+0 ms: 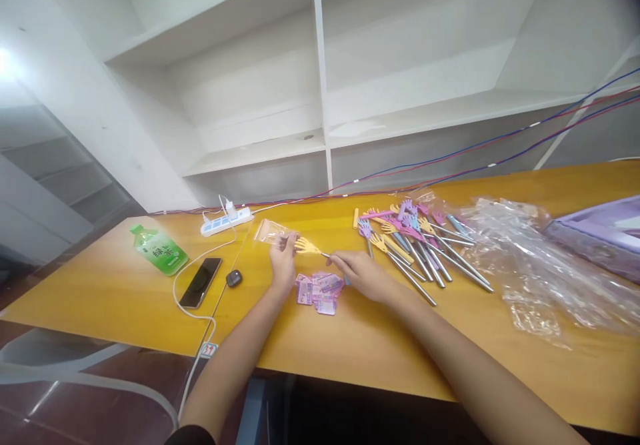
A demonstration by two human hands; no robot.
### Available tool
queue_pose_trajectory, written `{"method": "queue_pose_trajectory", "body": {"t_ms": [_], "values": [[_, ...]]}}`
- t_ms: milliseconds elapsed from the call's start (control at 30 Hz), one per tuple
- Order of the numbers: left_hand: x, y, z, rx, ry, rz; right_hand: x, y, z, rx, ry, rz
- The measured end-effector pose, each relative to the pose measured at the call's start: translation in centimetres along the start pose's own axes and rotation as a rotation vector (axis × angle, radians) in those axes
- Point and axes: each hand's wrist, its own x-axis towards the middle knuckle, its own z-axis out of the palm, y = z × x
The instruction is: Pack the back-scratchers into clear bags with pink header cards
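Note:
My left hand (283, 261) pinches a small clear plastic bag (270, 231) above the table. In my right hand (361, 275) is the thin metal rod of a back scratcher, its yellow hand-shaped head (307, 247) pointing left toward the bag. The fingers of my left hand are close to that head; whether they touch it I cannot tell. Beneath my hands lies a small loose stack of pink-purple printed cards (320, 290). To the right is a pile of back scratchers (413, 231) with yellow, purple, pink and blue heads and metal rods.
Clear plastic wrapping (530, 265) spreads right of the pile, beside a purple case (600, 231). On the left are a green bottle (159, 250), a phone (201, 283), a small black case (233, 277), a white cable and a power strip (227, 221). Shelves (260, 145) rise behind.

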Motion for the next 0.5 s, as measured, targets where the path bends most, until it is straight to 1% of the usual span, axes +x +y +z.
{"method": "queue_pose_trajectory", "body": {"t_ms": [100, 233, 367, 500], "values": [[0.2, 0.1, 0.0, -0.092, 0.020, -0.073, 0.1, 0.4, 1.3, -0.192, 0.003, 0.034], [0.2, 0.3, 0.1, -0.177, -0.001, -0.172, 0.2, 1.1, 1.4, -0.321, 0.062, 0.042], [0.3, 0.3, 0.0, -0.198, -0.034, -0.223, 0.1, 1.2, 0.9, -0.390, 0.077, 0.036], [0.4, 0.2, -0.1, -0.209, -0.020, -0.304, 0.1, 1.1, 0.6, -0.372, 0.085, 0.041]]}}
